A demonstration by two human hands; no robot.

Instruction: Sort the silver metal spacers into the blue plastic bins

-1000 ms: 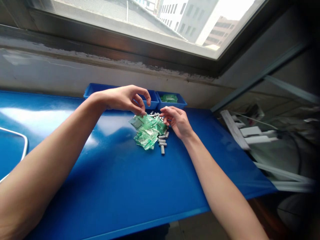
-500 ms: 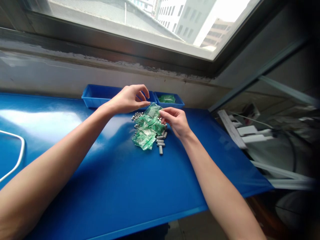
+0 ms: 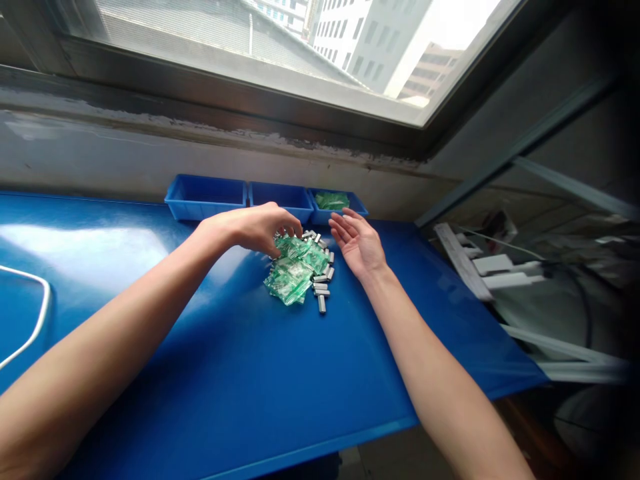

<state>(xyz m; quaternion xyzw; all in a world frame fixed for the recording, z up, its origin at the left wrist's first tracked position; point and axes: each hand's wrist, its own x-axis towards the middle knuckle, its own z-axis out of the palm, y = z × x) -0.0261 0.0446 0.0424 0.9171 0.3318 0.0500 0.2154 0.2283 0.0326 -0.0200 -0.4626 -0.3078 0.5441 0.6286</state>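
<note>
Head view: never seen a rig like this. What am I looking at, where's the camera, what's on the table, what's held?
No machine here: these are a person's own bare arms, seen from a camera worn on their head, looking forward and down. On the blue table lies a pile of green-tinted clear plastic packets with small silver metal pieces around it. Behind stand three blue bins in a row; the rightmost holds green packets too. The left hand reaches into the pile, fingers curled; whether it grips a packet is hidden. The right hand is open beside the pile, nothing visible in it.
</note>
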